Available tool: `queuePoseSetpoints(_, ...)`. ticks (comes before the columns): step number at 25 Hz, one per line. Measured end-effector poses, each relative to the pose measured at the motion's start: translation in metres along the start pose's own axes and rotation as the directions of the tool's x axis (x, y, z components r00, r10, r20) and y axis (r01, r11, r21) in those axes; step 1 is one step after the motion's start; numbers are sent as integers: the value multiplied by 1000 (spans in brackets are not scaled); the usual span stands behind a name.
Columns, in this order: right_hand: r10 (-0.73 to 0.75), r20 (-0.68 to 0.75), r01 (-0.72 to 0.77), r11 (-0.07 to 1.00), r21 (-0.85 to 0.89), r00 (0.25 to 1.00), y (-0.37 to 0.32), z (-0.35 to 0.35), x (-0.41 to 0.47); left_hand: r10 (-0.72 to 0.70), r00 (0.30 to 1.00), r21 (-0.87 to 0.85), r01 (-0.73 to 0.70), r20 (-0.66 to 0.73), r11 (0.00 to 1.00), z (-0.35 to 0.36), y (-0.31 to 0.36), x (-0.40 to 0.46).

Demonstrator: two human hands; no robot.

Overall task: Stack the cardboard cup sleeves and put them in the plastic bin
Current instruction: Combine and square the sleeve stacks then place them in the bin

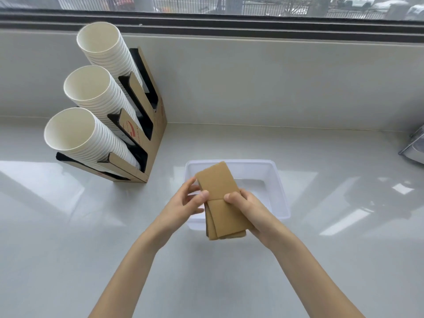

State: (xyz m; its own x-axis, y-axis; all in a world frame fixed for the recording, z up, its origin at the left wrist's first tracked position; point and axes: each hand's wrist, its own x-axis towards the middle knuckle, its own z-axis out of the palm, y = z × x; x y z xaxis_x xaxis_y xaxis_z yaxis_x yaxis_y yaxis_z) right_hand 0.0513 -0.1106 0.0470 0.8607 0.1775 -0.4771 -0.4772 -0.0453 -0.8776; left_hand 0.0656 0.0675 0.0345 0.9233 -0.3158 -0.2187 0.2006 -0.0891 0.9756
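Several flat brown cardboard cup sleeves [221,198] are bunched together, held above the near part of a clear plastic bin [277,180] on the white counter. The sleeves are fanned unevenly, one sticking out at the top and others at the bottom. My left hand [183,203] grips their left edge with thumb on top. My right hand [250,210] grips the right edge, thumb pressed on the upper face. The bin's inside shows no sleeves where it is visible; its near left part is hidden by the sleeves and hands.
A cardboard cup dispenser [146,125] with three tilted stacks of white paper cups [75,131] stands at the back left. A metal object [413,145] pokes in at the right edge. A low wall and window run along the back.
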Motion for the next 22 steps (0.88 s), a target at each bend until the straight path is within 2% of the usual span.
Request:
queuePoseSetpoints(4, 38, -74, -33, 997, 65, 997, -10, -13, 25, -17, 960, 86, 43, -278, 995, -23, -6, 16)
queuePoseSetpoints(7, 81, -80, -73, 993, 93, 994, -10, -15, 46, -89, 915, 128, 150, -394, 980, -32, -18, 27)
queuePoseSetpoints(12, 167, -58, -163, 985, 64, 984, 0, -5, 82, -178, 903, 153, 255, -392, 955, -32, -35, 37)
queuePoseSetpoints(18, 248, -48, -250, 967, -42, 968, 16, 13, 110, -208, 912, 115, 263, -354, 958, -29, -43, 45)
queuePoseSetpoints(22, 275, -47, -278, 957, -82, 960, 23, 21, 118, -199, 914, 147, 265, -354, 953, -30, -45, 46)
